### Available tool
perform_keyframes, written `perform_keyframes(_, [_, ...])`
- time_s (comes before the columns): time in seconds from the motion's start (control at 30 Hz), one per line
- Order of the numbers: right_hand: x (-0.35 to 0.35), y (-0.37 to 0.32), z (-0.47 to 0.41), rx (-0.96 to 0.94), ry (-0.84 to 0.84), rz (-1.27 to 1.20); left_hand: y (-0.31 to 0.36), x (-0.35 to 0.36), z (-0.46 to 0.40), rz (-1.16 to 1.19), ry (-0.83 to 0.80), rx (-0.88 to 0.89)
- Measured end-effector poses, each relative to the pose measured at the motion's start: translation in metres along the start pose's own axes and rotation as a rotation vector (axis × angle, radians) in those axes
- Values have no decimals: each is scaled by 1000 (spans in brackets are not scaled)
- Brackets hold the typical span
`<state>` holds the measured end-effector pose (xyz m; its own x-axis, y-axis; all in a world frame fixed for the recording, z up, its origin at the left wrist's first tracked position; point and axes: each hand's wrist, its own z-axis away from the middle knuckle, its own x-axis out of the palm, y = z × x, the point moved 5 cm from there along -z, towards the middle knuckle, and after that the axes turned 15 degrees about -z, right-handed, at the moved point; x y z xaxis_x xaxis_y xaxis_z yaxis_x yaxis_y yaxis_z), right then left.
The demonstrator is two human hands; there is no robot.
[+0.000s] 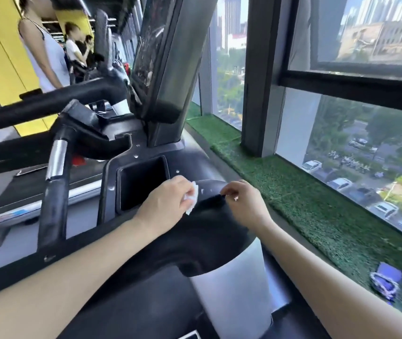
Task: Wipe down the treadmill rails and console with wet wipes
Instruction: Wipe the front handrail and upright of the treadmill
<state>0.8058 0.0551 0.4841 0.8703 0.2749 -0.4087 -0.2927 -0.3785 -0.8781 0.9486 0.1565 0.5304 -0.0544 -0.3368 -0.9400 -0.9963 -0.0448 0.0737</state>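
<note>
Wiping the console [209, 231] corner: my left hand [168, 199] pinches the wet wipe [193, 198], right hand [244, 204] fingertips pressed together on the edge; next I'd sweep toward the rail [55, 182].

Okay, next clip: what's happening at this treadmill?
A person is cleaning a treadmill by a window. The left hand holds a crumpled white wet wipe against the dark console housing, right beside the rectangular cup holder. The right hand pinches a small dark piece at the housing's top edge.
</note>
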Motion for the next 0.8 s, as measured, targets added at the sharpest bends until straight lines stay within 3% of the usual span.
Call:
perform_keyframes(0.27, [-5,11,-11,-46,-47,-24,39,21,-42,-138,-96,99])
perform_keyframes(0.5, [-6,22,-14,-86,-125,-107,5,-10,-1,-157,-15,-157])
perform_keyframes(0.67, [-7,26,-12,-74,-188,-163,53,31,-38,-322,2,-46])
perform_keyframes(0.8, [-9,25,-11,-84,-213,-195,45,18,-12,-352,17,-43])
